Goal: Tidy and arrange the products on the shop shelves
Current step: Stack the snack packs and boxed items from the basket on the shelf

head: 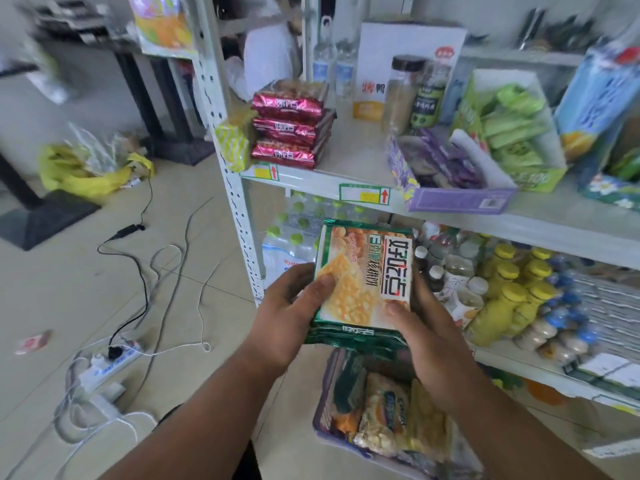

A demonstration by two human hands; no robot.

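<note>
A stack of green biscuit packs (pixel 363 282) is held in front of the lower shelf, both hands around it. My left hand (pixel 287 313) grips its left side, thumb on the top pack. My right hand (pixel 429 327) grips the right side, thumb on the front corner. On the upper shelf (pixel 349 157) at the left, three red biscuit packs (pixel 291 129) lie stacked. Below my hands a box of mixed snack packs (pixel 381 417) stands on the floor.
The upper shelf also carries a purple display box (pixel 450 188), a green one (pixel 519 133), jars and a white carton (pixel 398 67). Yellow-capped bottles (pixel 509 292) and water bottles (pixel 294 244) fill the lower shelf. Cables and a power strip (pixel 110 362) lie on the floor at left.
</note>
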